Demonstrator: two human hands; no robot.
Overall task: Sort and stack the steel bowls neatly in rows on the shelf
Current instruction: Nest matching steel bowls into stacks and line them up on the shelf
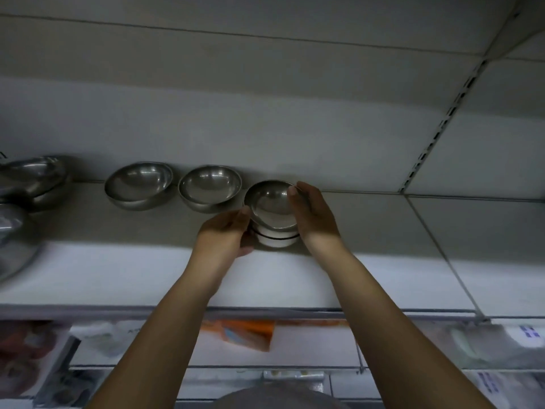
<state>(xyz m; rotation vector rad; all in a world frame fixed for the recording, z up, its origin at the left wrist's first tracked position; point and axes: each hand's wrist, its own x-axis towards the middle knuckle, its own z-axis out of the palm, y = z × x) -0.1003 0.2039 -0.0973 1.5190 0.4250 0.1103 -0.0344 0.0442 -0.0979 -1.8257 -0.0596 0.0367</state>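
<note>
Far left of the fingers, a pile [35, 181] of bowls is being kept on the shelf [383, 225]. A first bowl [138, 184] and a second bowl [210, 187] are being left side by side, the second just beside the left fingertips. The stack [272, 208] is being gripped between the left hand [227, 234] and right hand [312, 216], fingers curled round its sides, at the row's right end.

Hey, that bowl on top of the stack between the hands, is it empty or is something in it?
Empty. The top bowl of the stack shows only bare, shiny steel inside.
</note>
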